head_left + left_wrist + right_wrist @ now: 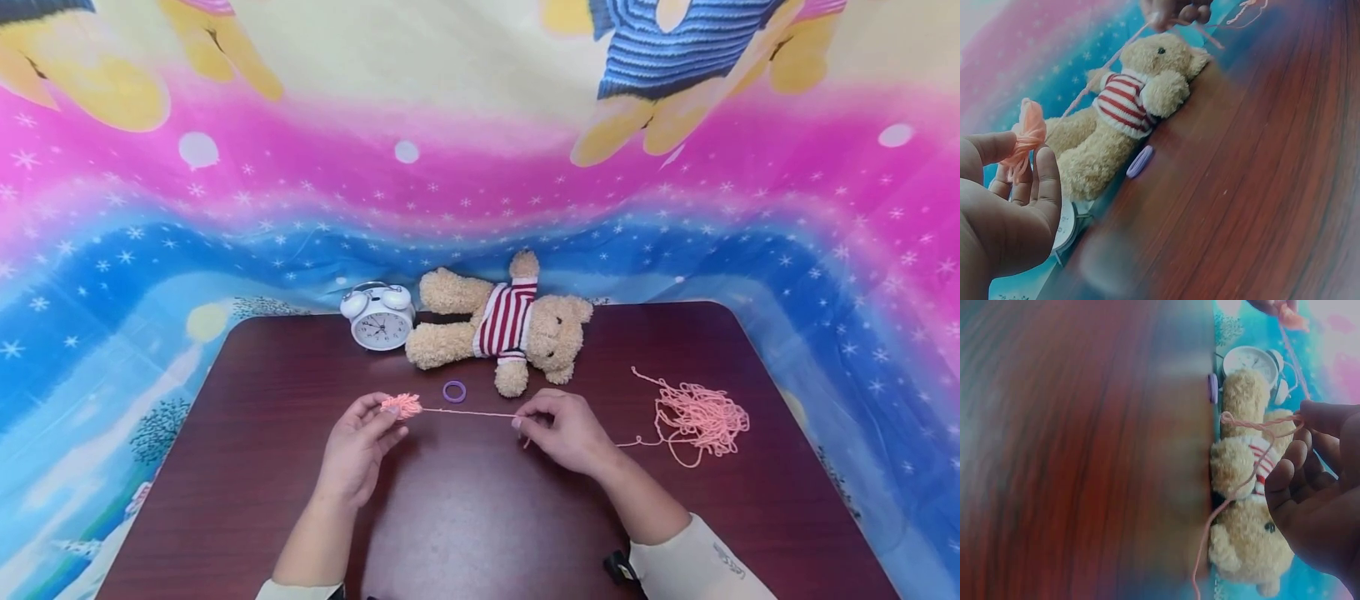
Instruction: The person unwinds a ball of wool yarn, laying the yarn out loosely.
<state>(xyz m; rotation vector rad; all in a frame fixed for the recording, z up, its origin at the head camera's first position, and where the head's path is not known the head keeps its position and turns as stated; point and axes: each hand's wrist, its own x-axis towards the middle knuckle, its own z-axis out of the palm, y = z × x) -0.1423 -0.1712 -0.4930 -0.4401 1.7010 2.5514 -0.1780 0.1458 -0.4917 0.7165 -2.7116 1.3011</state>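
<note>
My left hand pinches a small bundle of peach yarn between thumb and fingers; in the left wrist view the yarn bundle is wrapped round its middle. From it a taut strand runs across to my right hand, whose thumb and forefinger pinch it. In the right wrist view a short twisted loop of yarn sticks out from the right fingertips. Another length trails from there toward a loose tangled pile of the same yarn on the right of the table.
A purple ring lies just beyond the strand. Behind it a teddy bear in a striped shirt lies on its back, beside a white alarm clock. The dark table meets a printed cloth backdrop.
</note>
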